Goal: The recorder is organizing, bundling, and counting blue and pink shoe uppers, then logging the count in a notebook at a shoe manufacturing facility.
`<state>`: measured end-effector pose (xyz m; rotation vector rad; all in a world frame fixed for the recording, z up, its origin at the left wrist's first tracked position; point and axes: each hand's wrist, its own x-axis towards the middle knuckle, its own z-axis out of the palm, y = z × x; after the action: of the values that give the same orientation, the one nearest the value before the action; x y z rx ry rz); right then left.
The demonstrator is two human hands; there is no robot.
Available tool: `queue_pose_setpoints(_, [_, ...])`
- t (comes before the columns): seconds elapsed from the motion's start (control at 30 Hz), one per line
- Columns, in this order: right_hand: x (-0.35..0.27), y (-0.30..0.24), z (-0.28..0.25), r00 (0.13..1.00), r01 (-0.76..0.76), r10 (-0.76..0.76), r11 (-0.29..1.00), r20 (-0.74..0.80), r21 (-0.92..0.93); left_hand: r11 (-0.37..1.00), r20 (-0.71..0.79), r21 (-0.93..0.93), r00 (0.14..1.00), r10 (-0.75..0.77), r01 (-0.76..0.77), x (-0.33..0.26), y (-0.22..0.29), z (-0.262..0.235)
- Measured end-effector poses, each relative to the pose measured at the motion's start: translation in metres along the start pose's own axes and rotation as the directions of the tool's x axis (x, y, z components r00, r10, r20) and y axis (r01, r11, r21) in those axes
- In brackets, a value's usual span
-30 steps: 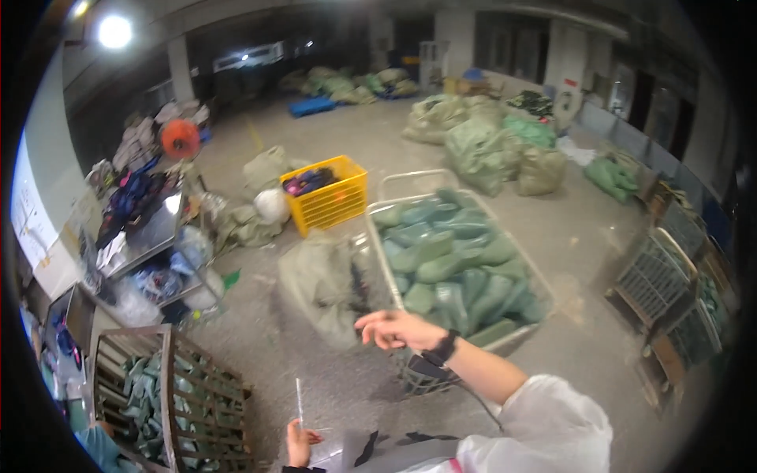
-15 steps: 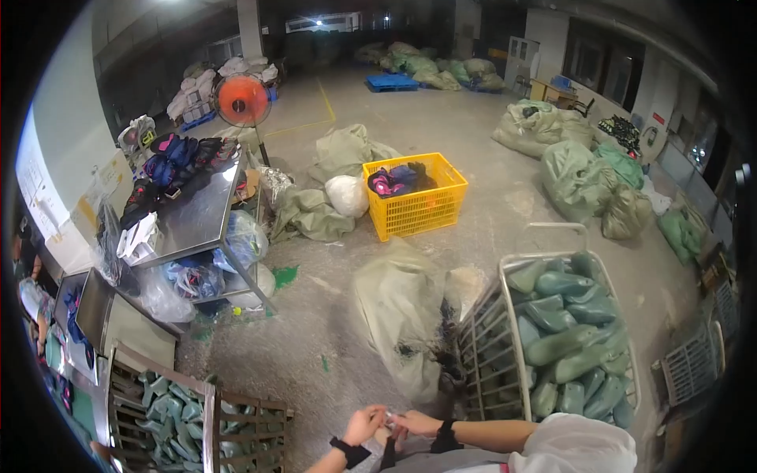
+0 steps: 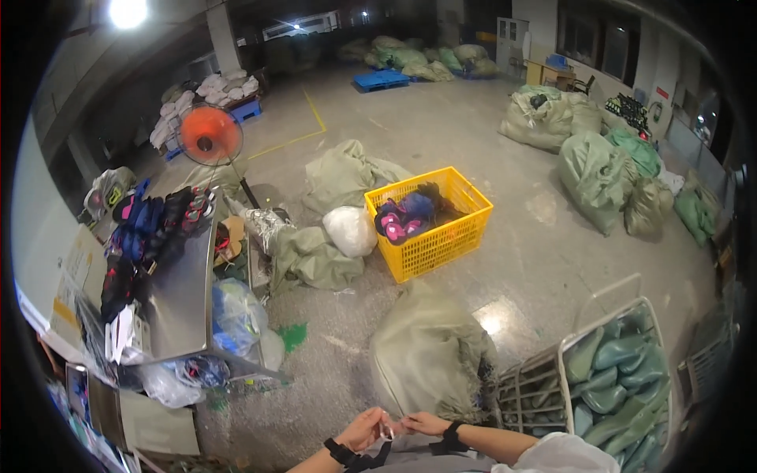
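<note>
My left hand [image 3: 363, 430] and my right hand [image 3: 426, 424] are close together at the lower middle, both with fingers pinched. Between them is a small, pale, partly see-through piece, too small to name. Both wrists wear black bands. Just beyond my hands a large olive woven sack [image 3: 422, 343] slumps on the floor. To my right stands a metal cart [image 3: 564, 378] full of green shoe lasts [image 3: 619, 386].
A yellow crate [image 3: 441, 236] holding dark and pink shoes stands ahead. On the left, a metal table [image 3: 181, 292] carries shoes, with plastic bags beneath. An orange fan [image 3: 209, 135] stands behind it. Stuffed sacks [image 3: 595, 177] line the right side.
The view has shifted, bringing the crate and sack nearer, and the lower-left cart of lasts has left the picture. My hands stay together, slightly further apart, around the small pale piece.
</note>
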<state>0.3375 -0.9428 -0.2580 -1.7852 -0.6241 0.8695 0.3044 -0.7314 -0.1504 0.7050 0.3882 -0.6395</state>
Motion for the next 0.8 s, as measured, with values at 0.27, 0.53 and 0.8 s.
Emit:
queue_pose_setpoints(0.27, [0.166, 0.044, -0.169, 0.819, -0.538, 0.371, 0.761, -0.439, -0.362, 0.247, -0.348, 0.929, 0.872, 0.344, 0.274, 0.017, 0.145, -0.152])
queue_pose_setpoints(0.53, [0.381, 0.053, -0.326, 0.736, -0.665, 0.466, 0.634, -0.492, -0.394, 0.411, -0.496, 0.844, 0.791, 0.357, 0.344, 0.023, 0.152, -0.374])
queue_pose_setpoints(0.8, [0.593, 0.119, -0.395, 0.585, -0.791, 0.55, 0.55, -0.596, -0.268, 0.506, -0.601, 0.78, 0.668, 0.439, 0.368, 0.051, 0.289, -0.392])
